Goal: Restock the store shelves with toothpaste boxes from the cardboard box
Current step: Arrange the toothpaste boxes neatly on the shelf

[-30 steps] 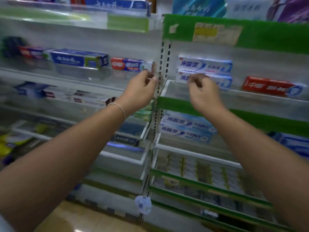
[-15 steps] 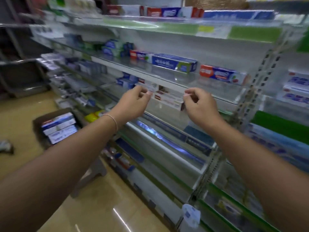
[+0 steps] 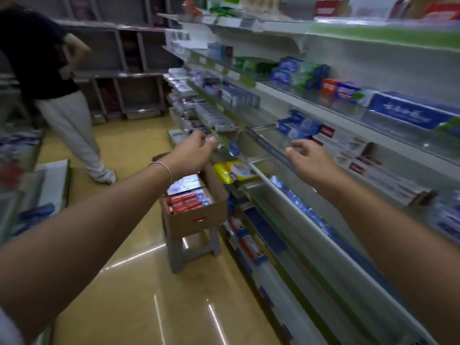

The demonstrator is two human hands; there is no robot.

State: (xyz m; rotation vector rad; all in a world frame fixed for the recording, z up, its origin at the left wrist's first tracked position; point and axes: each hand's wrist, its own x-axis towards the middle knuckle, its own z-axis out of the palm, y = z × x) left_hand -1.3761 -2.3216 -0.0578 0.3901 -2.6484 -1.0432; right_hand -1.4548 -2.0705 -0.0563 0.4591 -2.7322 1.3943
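Both hands have come off the shelves w/ nothing in them, and the view has swung left down the aisle, so the carton that sat far off to the left half a sec ago now lies almost dead ahead, below the hands.

L hand (image 3: 196, 153) hangs over the carton (image 3: 199, 220), fingers loosely curled, thumb and forefinger near each other but nothing seen between them; reads as empty. R hand (image 3: 307, 160) is slack too, fingers apart, just in front of the shelf edge (image 3: 268, 145), holding nothing.

Carton sits on a grey stool (image 3: 191, 247) close beside the shelving. Inside: red boxes (image 3: 189, 200) toward the front, a pale one (image 3: 184, 183) behind. Stocked boxes (image 3: 298, 127) line the shelf beyond the R hand. A person (image 3: 62, 95) stands further up the aisle, well apart.

Judgement: between placements, next is a reach down for more stock.

Risks:
- Carton overhangs the small stool top; a hard downward push or a tug on one side could tip it off.
- Frame is blurred, so head seems to be turning fast; a blind grab could catch the carton flap instead of a box.
- R arm is close to the shelf lip; a quick swing could knock the front-row boxes.
- Yellow pack (image 3: 227, 171) juts out just beside the carton; could get clipped.
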